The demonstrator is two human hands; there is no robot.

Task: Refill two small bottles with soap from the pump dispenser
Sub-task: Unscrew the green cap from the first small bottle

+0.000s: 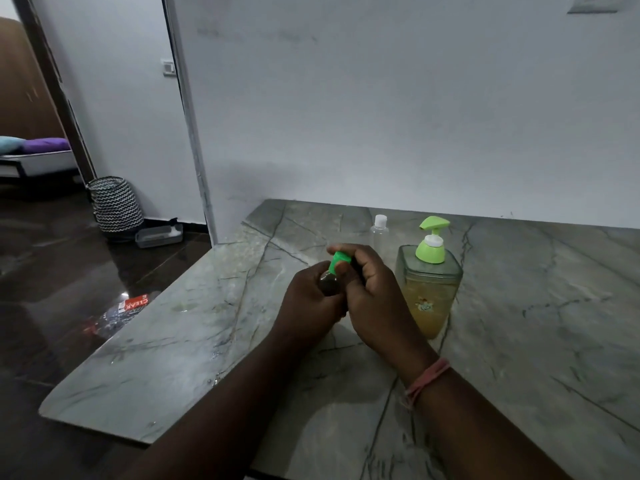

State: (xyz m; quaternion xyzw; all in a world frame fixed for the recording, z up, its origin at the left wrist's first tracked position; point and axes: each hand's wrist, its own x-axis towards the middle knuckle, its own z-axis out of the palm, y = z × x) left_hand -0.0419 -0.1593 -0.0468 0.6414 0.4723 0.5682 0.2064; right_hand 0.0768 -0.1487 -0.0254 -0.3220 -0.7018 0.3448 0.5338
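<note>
Above the marble counter (207, 341) my left hand (308, 303) wraps a small bottle (329, 284); only its dark shoulder shows between the fingers. My right hand (367, 292) pinches the bottle's green cap (338, 262) from the right. Just to the right stands the pump dispenser (429, 292), a square clear jar about half full of amber soap with a green pump head (433, 237). Behind my hands, near the wall, a second small clear bottle (379, 233) with a white cap stands upright.
The counter's left edge drops to a dark glossy floor, where a red-labelled packet (121, 311) lies. A zigzag-patterned basket (116, 204) and a clear lidded box (159, 235) sit by the doorway. A white wall backs the counter.
</note>
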